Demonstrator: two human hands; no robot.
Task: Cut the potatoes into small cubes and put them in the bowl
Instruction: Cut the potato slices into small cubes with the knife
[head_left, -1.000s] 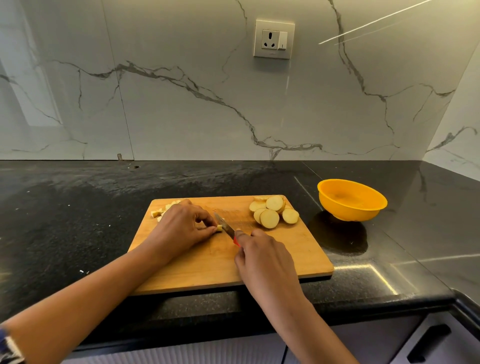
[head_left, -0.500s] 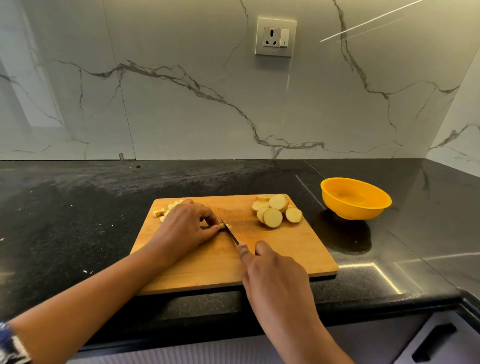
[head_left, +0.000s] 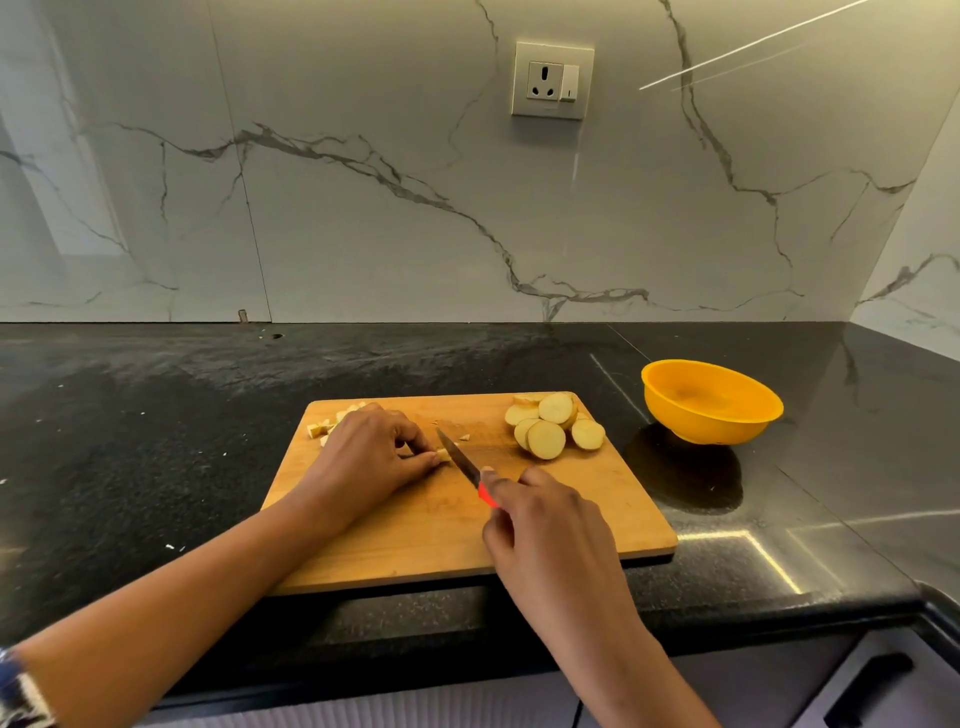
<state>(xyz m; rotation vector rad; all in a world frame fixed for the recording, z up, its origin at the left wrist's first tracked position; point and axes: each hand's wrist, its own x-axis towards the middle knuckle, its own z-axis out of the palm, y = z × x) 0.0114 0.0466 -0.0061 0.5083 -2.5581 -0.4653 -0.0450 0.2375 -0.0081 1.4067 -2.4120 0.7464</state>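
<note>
A wooden cutting board (head_left: 597, 514) lies on the black counter. My left hand (head_left: 369, 462) pins a small potato piece (head_left: 443, 455) to the board with its fingertips. My right hand (head_left: 545, 525) grips a red-handled knife (head_left: 460, 464), whose blade rests against that piece's right side. A pile of round potato slices (head_left: 550, 431) sits at the board's far right corner. Several small cubes (head_left: 332, 422) lie at the far left corner, partly hidden behind my left hand. The orange bowl (head_left: 711, 400) stands empty to the right of the board.
The black stone counter (head_left: 156, 441) runs to a marble wall with a socket (head_left: 553, 80). Its front edge lies just below the board, with drawer fronts (head_left: 872, 686) underneath. A few small scraps lie on the counter at the left.
The knife's red handle, hidden half a second ago, shows again under my right hand. My left hand stays on the potato piece.
</note>
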